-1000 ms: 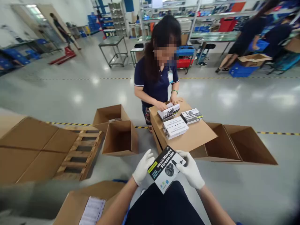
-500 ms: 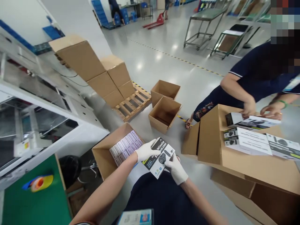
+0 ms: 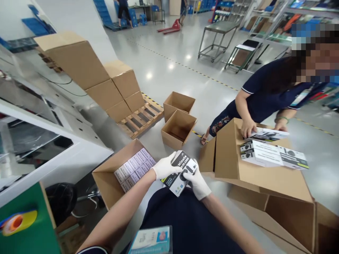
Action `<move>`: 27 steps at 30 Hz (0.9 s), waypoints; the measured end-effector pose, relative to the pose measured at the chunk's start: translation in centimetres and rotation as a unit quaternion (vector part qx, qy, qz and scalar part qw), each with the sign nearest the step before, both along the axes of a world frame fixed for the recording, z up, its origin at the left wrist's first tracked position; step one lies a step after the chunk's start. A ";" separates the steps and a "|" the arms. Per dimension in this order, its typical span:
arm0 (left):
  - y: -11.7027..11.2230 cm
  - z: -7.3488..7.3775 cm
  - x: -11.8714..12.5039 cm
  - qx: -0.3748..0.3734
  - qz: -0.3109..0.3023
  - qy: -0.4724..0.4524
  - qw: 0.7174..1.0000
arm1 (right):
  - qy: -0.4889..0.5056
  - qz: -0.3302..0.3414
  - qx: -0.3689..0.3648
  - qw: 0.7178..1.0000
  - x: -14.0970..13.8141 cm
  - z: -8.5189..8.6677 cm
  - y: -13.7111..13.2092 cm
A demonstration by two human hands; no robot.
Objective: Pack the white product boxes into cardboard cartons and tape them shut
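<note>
Since one second ago, left hand is reaching farther across the printed box. Grip: clamped on the box, left hand holding at ten o'clock, right hand at four. Printed face is pointing up at the camera, long axis running seven to one, lettering reading toward one. Wearer's dark-clothed torso is showing at six; packed carton is standing near, at nine; co-worker's hands are tilting another box at two.
</note>
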State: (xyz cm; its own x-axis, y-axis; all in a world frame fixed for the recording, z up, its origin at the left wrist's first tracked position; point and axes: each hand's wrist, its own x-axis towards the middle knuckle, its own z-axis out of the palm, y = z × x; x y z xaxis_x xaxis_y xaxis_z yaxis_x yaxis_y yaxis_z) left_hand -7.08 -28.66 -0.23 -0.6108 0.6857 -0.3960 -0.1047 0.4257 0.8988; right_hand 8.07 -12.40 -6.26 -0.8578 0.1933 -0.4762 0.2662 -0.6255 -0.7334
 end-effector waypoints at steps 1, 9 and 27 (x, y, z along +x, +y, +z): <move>0.4 0.2 -0.3 0.018 -0.015 -0.010 1.000 | 0.011 -0.003 0.001 1.000 0.2 0.3 0.2; 3.1 -1.8 -2.6 0.077 -0.166 -0.217 0.959 | 0.144 0.106 0.004 0.984 3.1 2.3 5.2; 4.7 2.5 3.4 0.001 -0.193 0.169 0.966 | 0.157 0.141 0.008 0.977 4.0 0.1 7.5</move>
State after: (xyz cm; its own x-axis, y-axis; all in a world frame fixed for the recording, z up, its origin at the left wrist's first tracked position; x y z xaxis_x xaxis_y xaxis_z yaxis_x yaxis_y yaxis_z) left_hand -3.63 -23.96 2.30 -0.4042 0.8885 -0.2171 0.3621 0.3734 0.8541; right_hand 12.03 -4.90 -6.19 -0.9816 -0.0660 -0.1794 0.1860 -0.5470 -0.8162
